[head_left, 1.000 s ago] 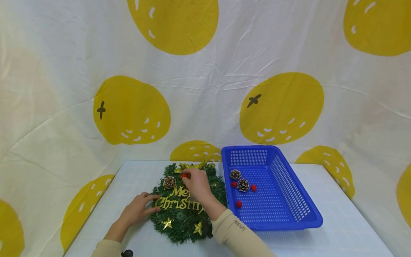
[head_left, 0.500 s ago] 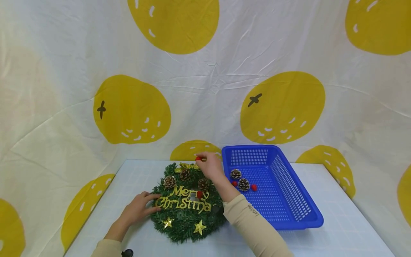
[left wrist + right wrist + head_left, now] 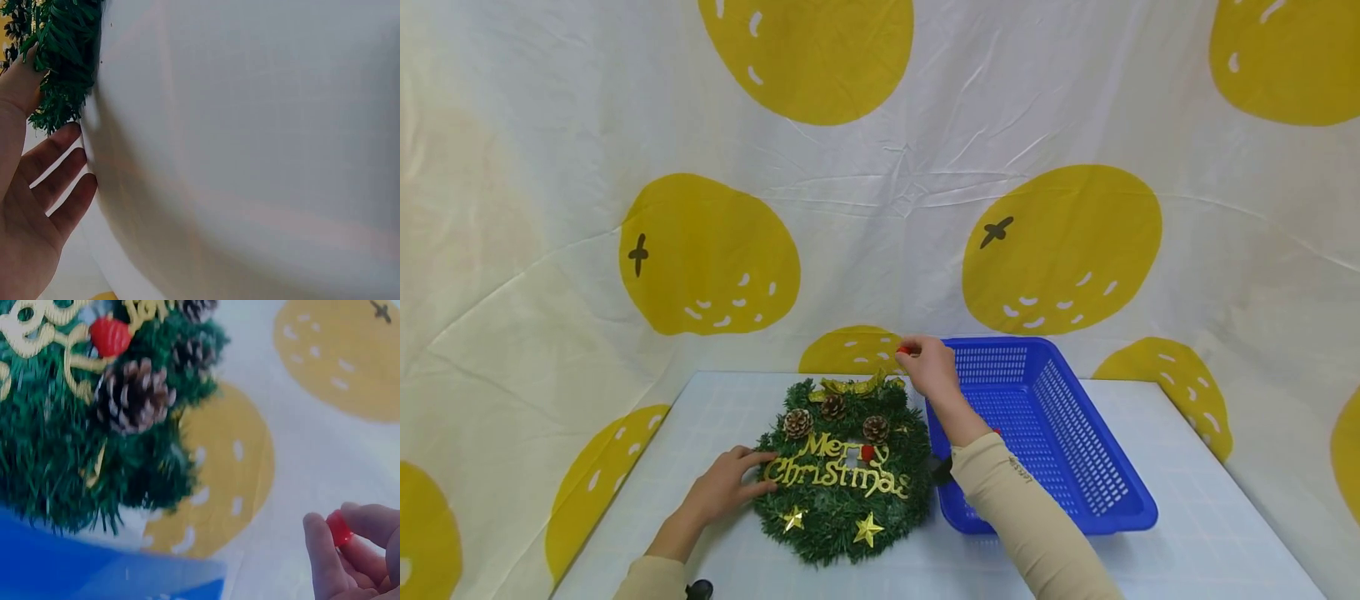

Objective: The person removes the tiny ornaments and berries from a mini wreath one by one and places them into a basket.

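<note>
A green wreath (image 3: 831, 542) with gold "Merry Christmas" lettering (image 3: 835, 477) lies on the table. Pine cones (image 3: 797, 423), a gold ribbon (image 3: 850, 386) and gold stars (image 3: 868, 530) decorate it. One red berry (image 3: 867, 453) sits by the lettering. My left hand (image 3: 726, 483) rests at the wreath's left edge, thumb and fingers spread, with nearly straight fingers (image 3: 72, 206) seen in the left wrist view. Beyond the wreath's upper right, my right hand (image 3: 931, 367) is raised and pinches another red berry (image 3: 339, 528) between thumb and fingertip.
To the right of the wreath stands a blue plastic basket (image 3: 1120, 492) with slotted walls, partly hidden behind my right forearm. A bit of red (image 3: 996, 431) shows in it beside the sleeve. Behind the white table (image 3: 730, 400) hangs a cloth with yellow fruit prints.
My right hand has moved up and to the right, away from the wreath's top, with the berry still pinched. The pine cones beneath are uncovered. My left hand has stayed put.
</note>
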`<state>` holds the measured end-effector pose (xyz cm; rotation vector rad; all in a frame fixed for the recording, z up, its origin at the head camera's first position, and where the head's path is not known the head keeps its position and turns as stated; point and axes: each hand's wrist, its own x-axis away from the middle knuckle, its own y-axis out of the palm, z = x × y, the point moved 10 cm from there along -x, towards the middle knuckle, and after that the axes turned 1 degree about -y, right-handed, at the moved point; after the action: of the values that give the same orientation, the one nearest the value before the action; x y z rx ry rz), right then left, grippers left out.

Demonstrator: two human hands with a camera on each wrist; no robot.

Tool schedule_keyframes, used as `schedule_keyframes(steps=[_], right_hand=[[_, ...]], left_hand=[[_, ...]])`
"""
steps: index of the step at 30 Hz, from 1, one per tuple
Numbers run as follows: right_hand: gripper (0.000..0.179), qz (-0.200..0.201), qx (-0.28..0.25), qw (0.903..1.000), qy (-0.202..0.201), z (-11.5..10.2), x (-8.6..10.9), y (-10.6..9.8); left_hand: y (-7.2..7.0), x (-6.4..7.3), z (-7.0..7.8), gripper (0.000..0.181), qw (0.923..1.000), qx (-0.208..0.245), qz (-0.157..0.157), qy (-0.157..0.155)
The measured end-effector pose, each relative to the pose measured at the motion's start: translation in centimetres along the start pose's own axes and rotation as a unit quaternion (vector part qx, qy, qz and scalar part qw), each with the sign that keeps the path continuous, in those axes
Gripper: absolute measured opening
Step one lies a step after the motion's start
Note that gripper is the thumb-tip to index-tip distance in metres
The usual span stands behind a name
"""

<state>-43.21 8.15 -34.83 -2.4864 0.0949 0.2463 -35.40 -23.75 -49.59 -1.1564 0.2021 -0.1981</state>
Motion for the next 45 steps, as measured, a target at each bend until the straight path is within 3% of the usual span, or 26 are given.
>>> schedule_keyframes(steps=[5,12,21,31,36,45], right_hand=[[0.031,0.013,0.022,0.9992,0.031,2.3,-1.2,-1.6],[0.039,0.001,0.024,0.9977,0.063,5.9,-1.9,-2.8],[0.036,-0.026,0.077,0.9944,0.068,9.1,-1.9,-3.3],[0.025,-0.054,0.149,0.9864,0.041,10.2,-1.9,-2.9],[0.036,-0.083,0.146,0.9842,0.055,11.1,-1.7,-2.0],[0.041,-0.082,0.128,0.9869,0.054,10.7,-1.6,-2.3]], left_hand=[[0.0,-0.1,0.0,0.054,1.0000,-0.002,0.002,0.005],[0.0,-0.1,0.1,0.054,0.9999,0.000,0.004,0.015],[0.0,-0.1,0.0,0.053,0.9998,0.003,0.004,0.019],[0.1,-0.1,0.0,0.054,0.9999,0.001,0.005,0.012],[0.2,-0.1,0.0,0.054,1.0000,0.000,0.001,0.009],[0.2,-0.1,0.0,0.054,1.0000,-0.001,0.000,0.004]])
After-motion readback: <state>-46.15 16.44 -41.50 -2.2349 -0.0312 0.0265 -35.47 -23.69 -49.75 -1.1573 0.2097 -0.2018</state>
